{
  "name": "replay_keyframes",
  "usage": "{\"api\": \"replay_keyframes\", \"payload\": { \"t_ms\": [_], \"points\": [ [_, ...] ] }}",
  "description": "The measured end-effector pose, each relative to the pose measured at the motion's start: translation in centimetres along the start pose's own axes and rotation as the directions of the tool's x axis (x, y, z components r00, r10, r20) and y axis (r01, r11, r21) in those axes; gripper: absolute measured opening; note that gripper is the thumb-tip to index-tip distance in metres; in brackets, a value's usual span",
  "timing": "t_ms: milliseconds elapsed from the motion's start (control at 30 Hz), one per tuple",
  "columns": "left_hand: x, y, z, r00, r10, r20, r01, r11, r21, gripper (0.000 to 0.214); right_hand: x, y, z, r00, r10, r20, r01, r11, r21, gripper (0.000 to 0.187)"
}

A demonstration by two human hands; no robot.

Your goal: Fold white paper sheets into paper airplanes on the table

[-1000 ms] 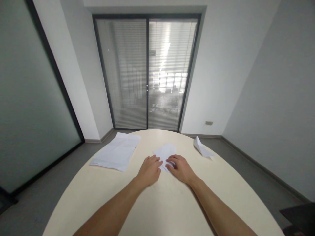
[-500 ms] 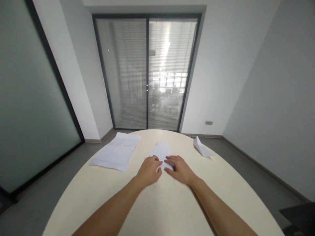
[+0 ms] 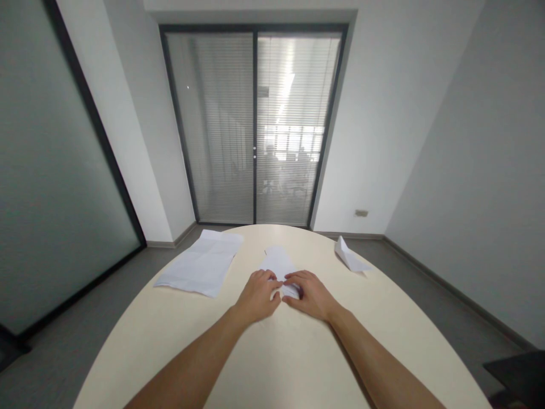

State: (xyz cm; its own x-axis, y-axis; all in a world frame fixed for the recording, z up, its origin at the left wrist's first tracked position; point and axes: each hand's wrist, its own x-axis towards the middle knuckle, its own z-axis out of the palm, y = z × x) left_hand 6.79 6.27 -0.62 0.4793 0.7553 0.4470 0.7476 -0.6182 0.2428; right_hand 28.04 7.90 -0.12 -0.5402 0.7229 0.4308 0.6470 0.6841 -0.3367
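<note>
A small folded white paper [image 3: 277, 262] lies on the cream oval table [image 3: 276, 352], pointing away from me. My left hand [image 3: 258, 296] and my right hand [image 3: 310, 294] sit side by side on its near end, fingertips curled and pressed onto the paper so that they meet at its middle. The near part of the paper is hidden under my fingers.
A stack of flat white sheets [image 3: 202, 263] lies at the table's far left. A folded paper plane [image 3: 349, 257] rests near the far right edge. Beyond the table are sliding glass doors with blinds [image 3: 255, 128]. A dark object [image 3: 522, 375] shows at the bottom right.
The folded paper has turned and narrowed, its far end now pointing straight away. Both hands drew a little closer together on its near end.
</note>
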Motion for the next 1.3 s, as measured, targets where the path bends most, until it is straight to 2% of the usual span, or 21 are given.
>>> {"api": "replay_keyframes", "payload": {
  "t_ms": [467, 700, 933, 1300],
  "points": [
    [-0.1, 0.2, -0.3, 0.998, -0.031, 0.055, 0.032, 0.999, -0.028, 0.029, 0.0, -0.5, -0.3, 0.998, 0.063, 0.006, -0.064, 0.995, 0.074, 0.032],
    [-0.2, -0.2, 0.3, 0.998, -0.024, 0.055, 0.027, 0.997, -0.065, 0.030, -0.1, -0.3, -0.3, 0.999, 0.000, 0.032, -0.003, 0.995, 0.100, 0.040],
    [-0.1, 0.0, 0.1, 0.998, -0.022, 0.052, 0.025, 0.998, -0.054, 0.030, -0.1, 0.0, -0.1, 1.000, 0.005, 0.018, -0.007, 0.992, 0.128, 0.032],
    [0.0, 0.0, 0.0, 0.998, -0.022, 0.060, 0.025, 0.998, -0.051, 0.030, 0.0, 0.3, 0.2, 0.998, 0.054, 0.010, -0.055, 0.988, 0.141, 0.030]
  ]
}}
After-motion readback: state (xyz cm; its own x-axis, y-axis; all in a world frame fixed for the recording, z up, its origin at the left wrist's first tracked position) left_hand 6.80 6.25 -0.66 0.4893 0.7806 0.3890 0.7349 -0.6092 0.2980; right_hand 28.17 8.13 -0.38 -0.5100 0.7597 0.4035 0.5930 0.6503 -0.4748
